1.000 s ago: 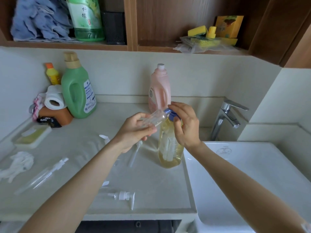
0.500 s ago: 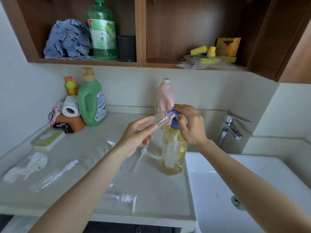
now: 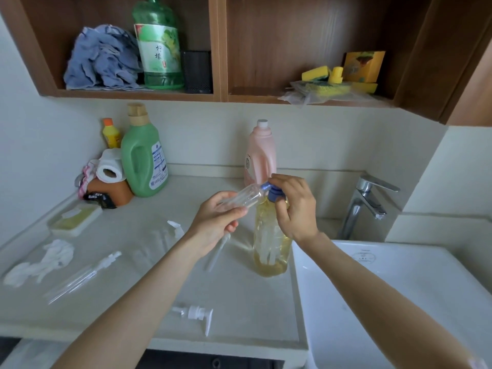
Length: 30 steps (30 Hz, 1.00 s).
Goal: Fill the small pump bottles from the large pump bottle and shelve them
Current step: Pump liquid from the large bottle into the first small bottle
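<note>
Filling a small bottle at the large pump's spout, head view.

The left hand grips a clear small pump bottle, tilted, mouth at the blue pump head of the large pump bottle, which the right hand curls over. The next move likely calls for pressing down with mouth and spout aligned. The large bottle, near the sink, holds yellow liquid; the small one looks empty. Another capped small bottle lies at left; the shelf is far above.

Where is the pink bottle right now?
In the head view the pink bottle stands upright at the back of the counter against the wall, just behind the big yellow pump bottle, left of the tap.
</note>
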Available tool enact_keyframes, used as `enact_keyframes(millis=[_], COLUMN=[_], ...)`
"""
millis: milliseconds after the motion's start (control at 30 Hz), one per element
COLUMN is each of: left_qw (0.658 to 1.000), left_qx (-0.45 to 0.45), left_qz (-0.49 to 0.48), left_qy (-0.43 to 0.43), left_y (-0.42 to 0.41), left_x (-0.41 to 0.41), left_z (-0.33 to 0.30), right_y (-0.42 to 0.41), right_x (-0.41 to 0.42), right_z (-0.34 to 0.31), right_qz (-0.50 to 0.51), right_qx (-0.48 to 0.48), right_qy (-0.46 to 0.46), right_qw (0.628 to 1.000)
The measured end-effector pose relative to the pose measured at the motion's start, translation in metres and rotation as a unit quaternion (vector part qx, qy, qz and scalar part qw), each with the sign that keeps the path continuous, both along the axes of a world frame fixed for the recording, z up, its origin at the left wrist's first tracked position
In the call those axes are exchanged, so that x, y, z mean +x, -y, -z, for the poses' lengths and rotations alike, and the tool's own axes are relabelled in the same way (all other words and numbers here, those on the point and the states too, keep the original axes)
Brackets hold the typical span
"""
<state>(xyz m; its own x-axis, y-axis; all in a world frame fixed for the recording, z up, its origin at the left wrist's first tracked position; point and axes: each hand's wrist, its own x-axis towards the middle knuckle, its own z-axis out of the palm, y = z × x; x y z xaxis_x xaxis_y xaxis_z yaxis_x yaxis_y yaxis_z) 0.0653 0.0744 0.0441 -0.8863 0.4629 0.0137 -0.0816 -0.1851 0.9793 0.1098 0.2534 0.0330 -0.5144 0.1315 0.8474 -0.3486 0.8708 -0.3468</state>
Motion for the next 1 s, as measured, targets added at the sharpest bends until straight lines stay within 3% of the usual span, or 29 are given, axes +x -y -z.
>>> enact_keyframes(millis=[267,700,1000], left_qw=[0.999,0.998,0.998], left_qx=[0.007,-0.011,-0.003], left_qz=[-0.002,-0.034,-0.036], left_qy=[-0.043,-0.042,-0.046], left_y=[0.001,0.001,0.001], left_x=[0.004,0.005,0.003], left_z=[-0.011,0.012,0.002], right_y=[-0.009,0.010,0.007], right_x=[0.008,-0.002,0.002], right_z=[-0.042,0.006,-0.028], right_qz=[-0.017,-0.021,-0.007], right_qx=[0.021,-0.068,-0.043], right_qy=[0.059,-0.012,0.043], right_qw=[0.998,0.997,0.998])
